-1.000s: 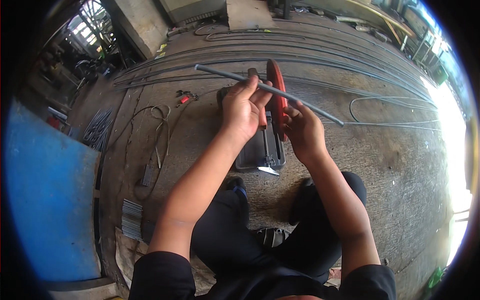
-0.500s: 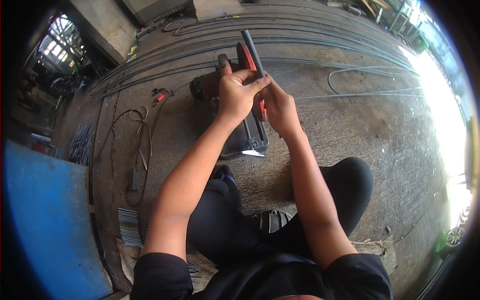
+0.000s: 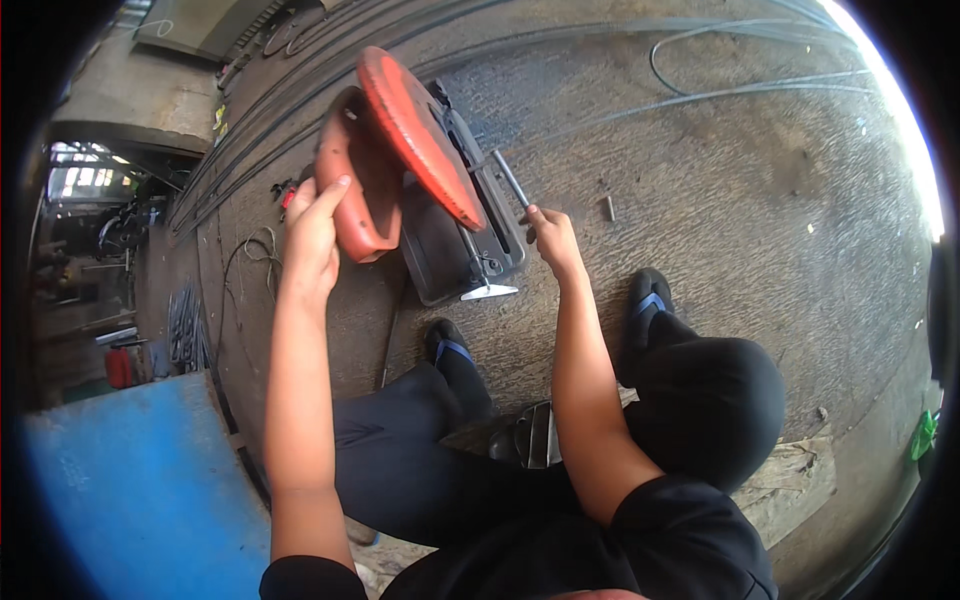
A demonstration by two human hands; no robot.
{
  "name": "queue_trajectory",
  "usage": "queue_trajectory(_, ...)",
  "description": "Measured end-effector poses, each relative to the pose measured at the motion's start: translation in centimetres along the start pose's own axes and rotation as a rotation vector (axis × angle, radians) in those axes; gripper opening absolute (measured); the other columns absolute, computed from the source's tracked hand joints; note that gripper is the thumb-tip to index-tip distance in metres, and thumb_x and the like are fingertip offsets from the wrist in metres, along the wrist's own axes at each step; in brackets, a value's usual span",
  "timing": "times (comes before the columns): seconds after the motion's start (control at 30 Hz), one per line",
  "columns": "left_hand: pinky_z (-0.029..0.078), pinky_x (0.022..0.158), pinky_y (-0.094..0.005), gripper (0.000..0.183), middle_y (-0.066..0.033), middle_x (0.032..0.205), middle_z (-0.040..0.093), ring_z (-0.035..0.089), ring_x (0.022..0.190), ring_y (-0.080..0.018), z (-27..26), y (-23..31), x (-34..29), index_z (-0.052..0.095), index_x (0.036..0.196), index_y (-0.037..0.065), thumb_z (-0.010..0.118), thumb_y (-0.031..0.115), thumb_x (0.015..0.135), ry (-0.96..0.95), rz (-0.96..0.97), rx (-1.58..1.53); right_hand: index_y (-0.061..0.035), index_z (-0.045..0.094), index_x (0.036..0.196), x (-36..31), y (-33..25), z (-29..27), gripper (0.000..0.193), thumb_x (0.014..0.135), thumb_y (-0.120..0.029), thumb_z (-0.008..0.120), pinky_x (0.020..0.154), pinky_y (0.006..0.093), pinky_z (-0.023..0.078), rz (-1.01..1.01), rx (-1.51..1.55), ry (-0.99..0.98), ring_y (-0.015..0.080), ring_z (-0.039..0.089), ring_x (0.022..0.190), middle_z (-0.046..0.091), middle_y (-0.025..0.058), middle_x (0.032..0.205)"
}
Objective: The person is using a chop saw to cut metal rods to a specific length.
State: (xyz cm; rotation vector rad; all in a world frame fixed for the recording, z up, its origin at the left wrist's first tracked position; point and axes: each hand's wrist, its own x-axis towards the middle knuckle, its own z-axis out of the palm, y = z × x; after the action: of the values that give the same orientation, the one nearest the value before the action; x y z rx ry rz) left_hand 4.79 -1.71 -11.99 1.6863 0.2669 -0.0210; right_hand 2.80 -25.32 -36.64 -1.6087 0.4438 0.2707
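My left hand point(image 3: 312, 235) is closed round the red-orange loop handle point(image 3: 358, 222) of a chop saw. Beside the handle, the saw's round red blade guard point(image 3: 415, 130) stands up and covers most of the wheel. A short grey metal rod point(image 3: 511, 180) is in my right hand point(image 3: 554, 240), pinched by its near end at the right side of the saw's dark base point(image 3: 432, 270). The rod points away from me, and I cannot tell whether its far end touches the base. At the base's front sits a shiny clamp crank point(image 3: 490, 292).
A small metal offcut point(image 3: 608, 208) lies on the rough floor right of the saw. Long thin bars point(image 3: 760, 88) stretch across the far floor. A blue panel point(image 3: 150, 490) stands at near left, and a cable point(image 3: 255, 250) trails left of the saw.
The hands have parted: the left let go of the rod and took the saw handle, while the right brought the rod lower, beside the base. The view has shifted and the saw appears larger.
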Motion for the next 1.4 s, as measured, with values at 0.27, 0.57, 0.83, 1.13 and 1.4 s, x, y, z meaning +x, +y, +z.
queue_trajectory(0.27, 0.047, 0.073, -0.0287, 0.039, -0.009, 0.103, 0.061, 0.06, 0.087, -0.0174, 2.2, 0.3, 1.4, 0.053, 0.118, 0.001, 0.066, 0.015, 0.084, 0.158, -0.146, 0.168, 0.0003, 0.071, 0.079, 1.2, 2.9, -0.2, 0.041, 0.087, -0.037, 0.054, 0.065, 0.0357, 0.045, 0.157, 0.077, -0.257, 0.0217, 0.057, 0.064, 0.058, 0.0119, 0.063)
queue_trajectory(0.57, 0.047, 0.063, -0.0234, 0.037, -0.0083, 0.099, 0.062, 0.06, 0.083, -0.0139, 2.0, 0.7, 1.8, 0.053, 0.117, 0.002, 0.065, 0.011, 0.084, 0.193, -0.148, 0.237, 0.0012, 0.071, 0.08, 0.5, 2.8, 0.7, 0.042, 0.089, -0.036, 0.053, 0.066, 0.0352, 0.044, 0.222, 0.173, -0.345, 0.0214, 0.056, 0.066, 0.058, 0.0119, 0.064)
queue_trajectory(0.83, 0.046, 0.064, -0.0241, 0.039, -0.0085, 0.103, 0.061, 0.059, 0.085, -0.0145, 2.4, 0.9, 1.6, 0.05, 0.121, 0.001, 0.063, 0.013, 0.086, 0.149, -0.119, 0.225, 0.002, 0.07, 0.079, -0.1, 2.4, 1.6, 0.042, 0.089, -0.035, 0.054, 0.065, 0.0352, 0.045, 0.195, 0.158, -0.377, 0.0216, 0.055, 0.063, 0.057, 0.0114, 0.062)
queue_trajectory(1.13, 0.046, 0.064, -0.0248, 0.041, -0.0087, 0.103, 0.06, 0.059, 0.085, -0.016, 2.7, 0.8, 1.6, 0.049, 0.123, 0.0, 0.062, 0.012, 0.086, 0.154, -0.119, 0.191, 0.0027, 0.069, 0.082, -0.3, 2.6, 3.0, 0.041, 0.088, -0.036, 0.056, 0.071, 0.0365, 0.048, 0.126, 0.077, -0.281, 0.0246, 0.064, 0.073, 0.064, 0.0165, 0.069)
queue_trajectory(1.4, 0.046, 0.065, -0.0256, 0.043, -0.011, 0.105, 0.06, 0.06, 0.087, -0.0184, 2.5, 0.8, 1.7, 0.047, 0.125, 0.0, 0.061, 0.011, 0.086, 0.173, -0.128, 0.226, 0.0014, 0.069, 0.093, -1.2, 1.8, 2.9, 0.037, 0.088, -0.033, 0.057, 0.077, 0.0381, 0.048, 0.145, 0.054, -0.261, 0.0308, 0.066, 0.082, 0.066, 0.0224, 0.079)
